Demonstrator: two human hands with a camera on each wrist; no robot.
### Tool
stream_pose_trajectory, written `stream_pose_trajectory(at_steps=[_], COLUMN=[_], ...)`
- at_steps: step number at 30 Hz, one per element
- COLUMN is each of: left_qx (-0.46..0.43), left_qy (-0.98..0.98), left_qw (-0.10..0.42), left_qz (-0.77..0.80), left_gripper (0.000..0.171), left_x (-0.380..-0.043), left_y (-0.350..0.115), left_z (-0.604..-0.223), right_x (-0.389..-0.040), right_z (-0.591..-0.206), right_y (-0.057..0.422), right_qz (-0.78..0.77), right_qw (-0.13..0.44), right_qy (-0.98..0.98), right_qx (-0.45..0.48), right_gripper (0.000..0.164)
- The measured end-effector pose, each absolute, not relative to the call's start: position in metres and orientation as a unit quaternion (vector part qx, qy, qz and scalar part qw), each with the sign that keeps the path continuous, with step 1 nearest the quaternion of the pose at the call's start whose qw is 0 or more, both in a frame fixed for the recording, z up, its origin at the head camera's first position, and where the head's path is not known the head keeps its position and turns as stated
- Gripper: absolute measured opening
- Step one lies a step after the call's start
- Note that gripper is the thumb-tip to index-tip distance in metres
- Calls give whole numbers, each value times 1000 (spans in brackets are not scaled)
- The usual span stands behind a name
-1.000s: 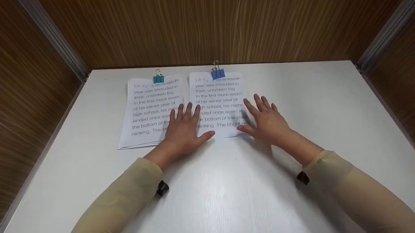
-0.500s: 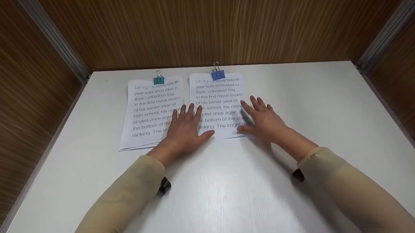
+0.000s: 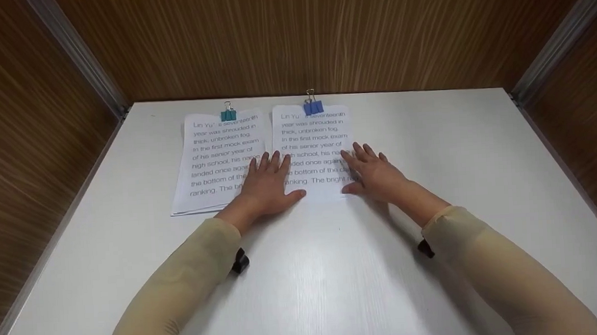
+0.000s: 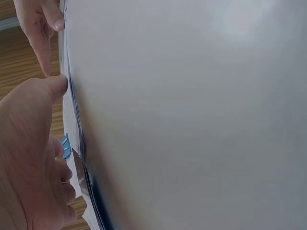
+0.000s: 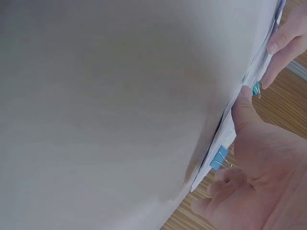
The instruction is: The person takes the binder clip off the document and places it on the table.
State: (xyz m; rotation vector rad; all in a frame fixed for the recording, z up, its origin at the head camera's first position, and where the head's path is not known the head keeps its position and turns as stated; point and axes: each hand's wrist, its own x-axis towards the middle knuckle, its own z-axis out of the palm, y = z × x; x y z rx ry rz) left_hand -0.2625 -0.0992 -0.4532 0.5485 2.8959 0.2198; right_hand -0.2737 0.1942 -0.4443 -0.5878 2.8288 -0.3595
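Note:
Two stacks of printed paper lie side by side: the left stack [image 3: 216, 154] has a teal binder clip [image 3: 228, 115] on its top edge, the right stack [image 3: 312, 187] a blue binder clip [image 3: 314, 107]. My left hand [image 3: 265, 188], fingers spread, covers the gap between them, its fingertips over the neighbouring edges and its thumb on the right stack's lower part. At that stack's right edge is my right hand [image 3: 378, 177], fingers extended and thumb at the lower right corner. In the right wrist view the blue binder clip [image 5: 219, 157] shows beyond the right hand [image 5: 261, 167].
Both stacks rest toward the back of a white table [image 3: 335, 278]. Wood-grain panels [image 3: 312, 39] close in the back and both sides. Below each sleeve [image 3: 196, 270] a dark wrist device [image 3: 240, 261] shows.
My right hand has shifted left, its fingers now further over the right stack's edge. The left hand has barely moved. Both stacks and clips look the same.

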Motion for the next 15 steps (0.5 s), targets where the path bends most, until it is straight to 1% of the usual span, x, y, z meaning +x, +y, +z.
stream_pose_trajectory(at_steps=[7, 15], left_qx=[191, 203], left_qy=[973, 967], left_qw=[107, 136], left_qz=[76, 77], left_gripper=[105, 99], left_x=[-266, -268], left_y=[-98, -99], left_z=[-452, -449], right_x=[-278, -279], right_z=[-446, -444], right_y=[193, 196], right_qz=[-109, -114], right_qw=[136, 156], right_qy=[961, 955], right_qx=[-216, -227], right_gripper=[92, 85])
